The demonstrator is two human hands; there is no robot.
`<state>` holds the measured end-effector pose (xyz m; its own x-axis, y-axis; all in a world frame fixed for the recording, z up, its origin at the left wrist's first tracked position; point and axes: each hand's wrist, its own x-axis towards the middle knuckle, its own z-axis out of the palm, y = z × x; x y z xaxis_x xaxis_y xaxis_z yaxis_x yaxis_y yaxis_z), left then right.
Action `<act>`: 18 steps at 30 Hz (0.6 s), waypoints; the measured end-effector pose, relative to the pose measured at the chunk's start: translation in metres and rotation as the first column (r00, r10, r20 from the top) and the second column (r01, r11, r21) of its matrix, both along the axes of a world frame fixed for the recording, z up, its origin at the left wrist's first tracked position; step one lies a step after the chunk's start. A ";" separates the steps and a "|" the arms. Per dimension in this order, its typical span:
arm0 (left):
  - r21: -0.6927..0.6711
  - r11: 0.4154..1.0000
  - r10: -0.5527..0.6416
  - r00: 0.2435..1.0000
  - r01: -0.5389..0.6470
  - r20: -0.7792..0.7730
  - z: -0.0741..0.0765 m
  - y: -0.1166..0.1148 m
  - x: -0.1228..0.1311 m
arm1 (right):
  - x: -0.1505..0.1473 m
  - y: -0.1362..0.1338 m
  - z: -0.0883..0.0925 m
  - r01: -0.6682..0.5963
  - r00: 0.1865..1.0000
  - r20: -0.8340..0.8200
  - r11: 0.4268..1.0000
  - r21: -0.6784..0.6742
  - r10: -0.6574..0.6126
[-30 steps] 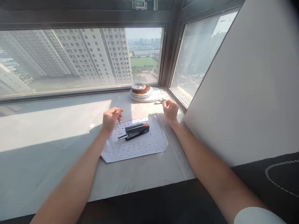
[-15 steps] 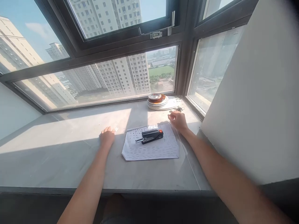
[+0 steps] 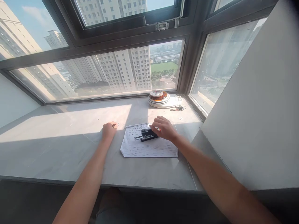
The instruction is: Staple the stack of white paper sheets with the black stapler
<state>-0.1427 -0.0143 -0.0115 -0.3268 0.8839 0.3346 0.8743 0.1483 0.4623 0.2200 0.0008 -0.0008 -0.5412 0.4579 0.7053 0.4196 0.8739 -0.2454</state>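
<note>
A stack of plates [image 3: 159, 99] and a bunch of keys [image 3: 177, 108] sit beyond the printed sheet [image 3: 149, 147], towards the window corner. On the sheet lies a black stapler [image 3: 146, 136], the right hand [image 3: 164, 128] curled over its right end. Left of the sheet, the left hand [image 3: 109, 129] rests on the sill [image 3: 58, 149], fingers bunched at a small pale strip [image 3: 116, 125]; its grip cannot be made out.

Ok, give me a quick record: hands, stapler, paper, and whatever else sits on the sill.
left hand: curled, on the sill, beside a small white scrap
right hand: laid over rear end of the stapler; grip unclear
stapler: black, lying on the paper
paper: printed sheet, flat on the sill
far corner: stack of plates, small metal item beside it
</note>
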 end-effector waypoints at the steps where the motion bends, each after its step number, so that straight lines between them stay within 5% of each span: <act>1: 0.027 0.999 -0.022 0.999 0.021 0.048 0.001 0.001 0.004 | -0.003 -0.002 0.000 -0.028 1.000 0.010 1.000 0.000 0.028; 9: 0.138 0.931 -0.366 0.857 0.339 0.362 0.013 -0.005 0.046 | -0.004 0.012 -0.012 0.009 0.996 -0.089 0.999 -0.031 -0.012; 18: 0.237 0.875 -0.481 0.703 0.422 0.524 0.013 -0.011 0.059 | -0.005 0.007 -0.008 -0.099 0.994 -0.054 0.986 -0.133 0.093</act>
<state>-0.0836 -0.0249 0.0020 -0.0482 0.9487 0.3125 0.4128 -0.2660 0.8711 0.2153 0.0078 -0.0090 -0.5543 0.4985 0.6665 0.3203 0.8669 -0.3820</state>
